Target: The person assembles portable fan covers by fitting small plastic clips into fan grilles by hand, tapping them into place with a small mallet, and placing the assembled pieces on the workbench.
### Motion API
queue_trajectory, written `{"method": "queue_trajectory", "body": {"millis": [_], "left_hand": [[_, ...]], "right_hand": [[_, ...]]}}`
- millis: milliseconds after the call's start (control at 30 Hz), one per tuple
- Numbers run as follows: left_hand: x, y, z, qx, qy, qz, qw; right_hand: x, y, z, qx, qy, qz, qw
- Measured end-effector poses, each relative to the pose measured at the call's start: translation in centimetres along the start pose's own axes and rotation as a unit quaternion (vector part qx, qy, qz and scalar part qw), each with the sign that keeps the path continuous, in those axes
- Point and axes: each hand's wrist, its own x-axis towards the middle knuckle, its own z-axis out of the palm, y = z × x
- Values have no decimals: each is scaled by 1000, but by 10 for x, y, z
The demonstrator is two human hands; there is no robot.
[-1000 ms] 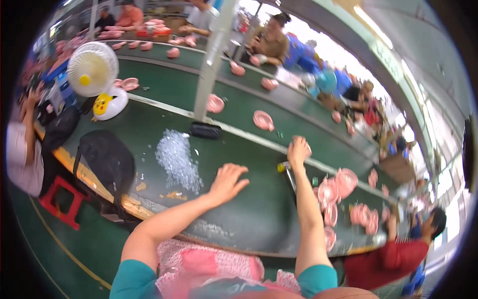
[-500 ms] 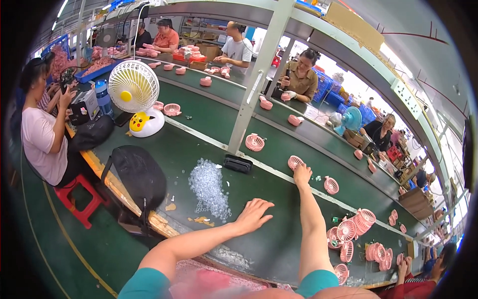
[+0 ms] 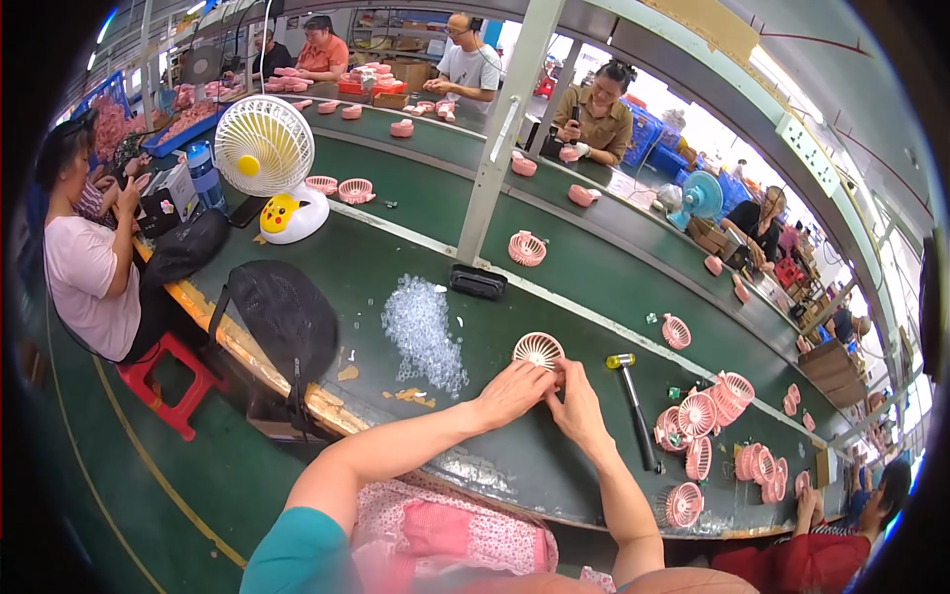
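Observation:
In front of me a round pink slatted fan housing (image 3: 538,348) is held between both hands. My left hand (image 3: 513,394) lies along its near left side, fingers closed on it. From the right, my right hand (image 3: 574,404) grips the near edge, fingertips meeting the left ones; the exact grip is partly hidden. Just left of the hands spreads a pile of small clear plastic rings (image 3: 421,332). To the right lies a hammer (image 3: 641,421) with a yellow head and a black handle.
Several pink fan housings (image 3: 697,414) are heaped at my right, with more on the belt beyond. A black bag (image 3: 282,327), a white desk fan (image 3: 265,158) and a black case (image 3: 478,281) stand to the left. A metal post (image 3: 503,148) rises ahead. Co-workers sit around.
My right hand has drawn a pink fan housing from the belt divider back toward me. My left hand has moved to meet it and closed on it. The hammer now shows.

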Motion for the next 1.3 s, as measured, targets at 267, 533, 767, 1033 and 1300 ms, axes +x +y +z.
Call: {"method": "queue_trajectory", "body": {"millis": [267,533,767,1033,1300], "left_hand": [[-2,1,-3,-53,-11,32,998],[-1,4,-11,2,19,27,999],[8,16,-8,-31,86,34,995],[11,9,-17,-11,89,4,996],[8,6,-22,-198,89,-73,973]], "right_hand": [[-17,20,4,129,50,15,990],[-24,23,8,103,44,67,991],[-25,22,1,175,120,133,968],[-25,-6,4,88,142,-34,985],[-19,-1,-11,305,57,97,946]]}}
